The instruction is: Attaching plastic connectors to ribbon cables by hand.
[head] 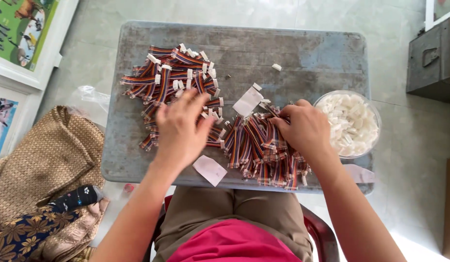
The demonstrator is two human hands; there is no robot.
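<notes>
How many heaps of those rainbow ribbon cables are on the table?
2. One heap of rainbow-striped ribbon cables with white plastic connectors lies at the table's left, under the left hand; another heap without connectors lies under the right hand. Some pieces may be hidden.

Worn matt grey table [307, 53], clear plastic bowl [375, 109]

left hand [181, 128] hides cables beneath | right hand [305, 128] grip blurred | framed pictures [21, 39] cut by edge
</notes>
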